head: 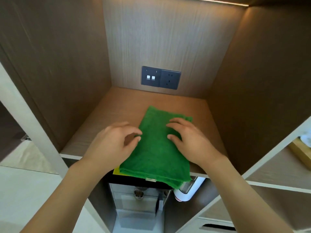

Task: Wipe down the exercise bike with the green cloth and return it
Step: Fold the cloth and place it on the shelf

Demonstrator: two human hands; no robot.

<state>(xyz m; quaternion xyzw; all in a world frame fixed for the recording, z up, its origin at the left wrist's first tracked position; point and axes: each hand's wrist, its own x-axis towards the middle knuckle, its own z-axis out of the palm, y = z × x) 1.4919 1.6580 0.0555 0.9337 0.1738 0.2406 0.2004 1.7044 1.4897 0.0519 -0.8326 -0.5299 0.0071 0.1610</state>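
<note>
Fingertips of the left hand (pixel 116 140) curl loosely at the left edge of the green cloth (pixel 156 148), thumb and forefinger close together and seemingly just touching the fabric, though whether they truly pinch it cannot be told. Fingers of the right hand (pixel 188 142) lie spread and gently bent on top of the cloth, pressing rather than gripping. Folded, the cloth rests on the wooden shelf (pixel 107 118) near its front edge, with the near end hanging past that edge over a dark appliance (pixel 134 180) and a white-handled object (pixel 188 190) in the compartment below. That overhang is the main risk: if either hand drags toward the person without a firm hold, the weight of the hanging part could pull the whole cloth off the front edge. A one-sided lift at the left edge could also let the fold fall open. No exercise bike is visible, so whether the cloth is being fetched or returned cannot be judged.
</note>
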